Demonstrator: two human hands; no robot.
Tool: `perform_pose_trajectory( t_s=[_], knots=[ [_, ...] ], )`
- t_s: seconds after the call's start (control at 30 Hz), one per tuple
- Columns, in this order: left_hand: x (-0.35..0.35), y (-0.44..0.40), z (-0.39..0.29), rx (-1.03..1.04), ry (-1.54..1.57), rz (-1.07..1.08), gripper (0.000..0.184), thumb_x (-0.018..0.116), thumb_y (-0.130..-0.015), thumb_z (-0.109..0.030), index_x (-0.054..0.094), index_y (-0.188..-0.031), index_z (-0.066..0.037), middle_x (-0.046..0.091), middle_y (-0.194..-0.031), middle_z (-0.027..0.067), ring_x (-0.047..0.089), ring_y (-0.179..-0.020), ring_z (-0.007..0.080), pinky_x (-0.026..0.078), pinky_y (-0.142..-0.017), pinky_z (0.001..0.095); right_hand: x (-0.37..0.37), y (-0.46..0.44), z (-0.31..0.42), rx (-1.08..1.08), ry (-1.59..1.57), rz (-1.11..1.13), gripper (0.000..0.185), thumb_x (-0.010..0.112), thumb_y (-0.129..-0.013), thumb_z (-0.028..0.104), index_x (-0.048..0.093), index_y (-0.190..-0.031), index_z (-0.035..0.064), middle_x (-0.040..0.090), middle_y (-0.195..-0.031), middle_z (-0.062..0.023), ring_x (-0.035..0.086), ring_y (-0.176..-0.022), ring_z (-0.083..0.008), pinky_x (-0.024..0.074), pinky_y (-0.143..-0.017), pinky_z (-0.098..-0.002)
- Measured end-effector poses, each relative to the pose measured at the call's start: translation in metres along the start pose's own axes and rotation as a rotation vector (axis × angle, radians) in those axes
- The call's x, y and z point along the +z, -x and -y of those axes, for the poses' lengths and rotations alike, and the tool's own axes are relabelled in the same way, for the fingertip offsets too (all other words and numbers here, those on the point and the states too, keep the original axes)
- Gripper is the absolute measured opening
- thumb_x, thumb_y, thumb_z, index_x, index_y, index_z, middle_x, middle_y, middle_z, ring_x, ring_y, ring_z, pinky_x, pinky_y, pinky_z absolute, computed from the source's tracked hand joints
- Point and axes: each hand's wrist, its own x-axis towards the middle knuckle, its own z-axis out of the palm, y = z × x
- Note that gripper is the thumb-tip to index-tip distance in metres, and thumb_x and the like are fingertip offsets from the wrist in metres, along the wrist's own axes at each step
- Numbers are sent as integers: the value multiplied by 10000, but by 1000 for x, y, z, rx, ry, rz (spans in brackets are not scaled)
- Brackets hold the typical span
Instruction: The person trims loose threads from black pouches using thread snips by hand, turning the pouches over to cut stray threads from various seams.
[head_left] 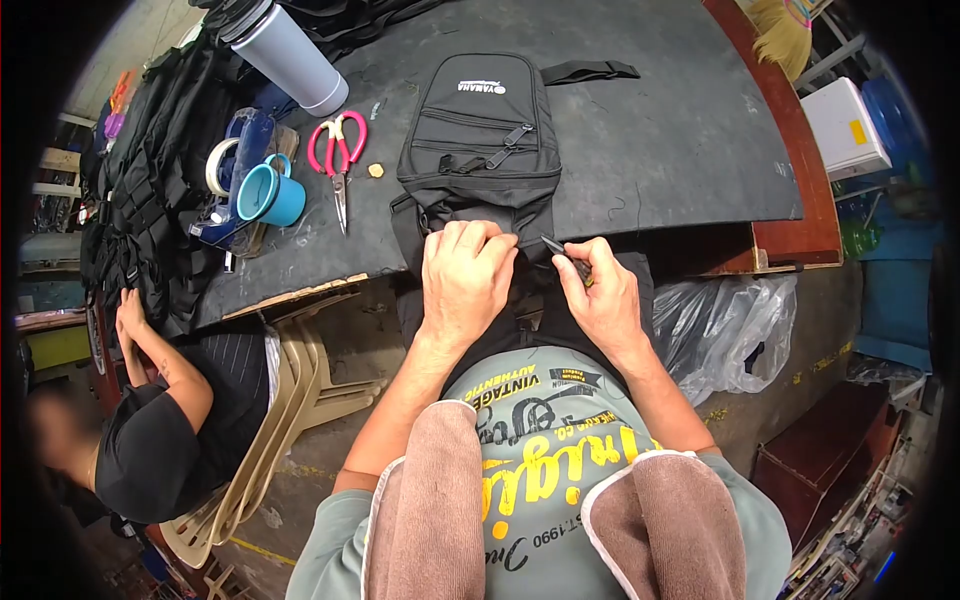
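A black bag (478, 110) with a white YAMAHA logo and zip pockets lies on the dark table, its lower part hanging over the front edge. My left hand (468, 275) is closed on the black fabric at the bag's lower end. Just to its right, my right hand (603, 295) is wrapped round a small dark pointed tool (555, 246), its tip close to the fabric. Whether the tip touches the cloth cannot be made out. A black strap (590, 71) stretches right from the bag's top.
Pink-handled scissors (339, 160), a blue mug (270, 194), a tape dispenser (238, 170) and a tumbler (290, 60) stand or lie left on the table (680, 120). Black bags (150, 170) are piled far left. A co-worker (150, 430) sits beside stacked chairs (270, 440).
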Motion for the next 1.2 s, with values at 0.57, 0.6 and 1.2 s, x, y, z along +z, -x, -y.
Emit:
perform_pose_trajectory(
  t_s=[0.57,0.6,1.2],
  knots=[
    [-2,-2,2,-126,247,-77,175,868,-928,-25,786,-1077,-63,809,-952,77,754,-864,299,601,-804,422,9,-1,10,-3,-130,40,244,875,-1036,143,687,-1140,26,831,-988,-176,839,-819,-331,639,-694,-402],
    [-2,-1,1,-150,251,-69,212,874,-917,-33,784,-1105,-68,801,-954,73,747,-871,299,595,-808,426,11,-1,10,-3,-130,40,244,875,-1036,143,687,-1140,26,831,-988,-176,839,-819,-331,639,-694,-402],
    [-2,-4,-3,-114,154,20,355,910,-850,-99,812,-1184,-31,737,-1010,95,686,-924,306,559,-833,436,16,2,2,2,-148,14,311,888,-1038,167,701,-1213,-8,817,-964,-184,827,-797,-281,635,-711,-382]
  ],
)
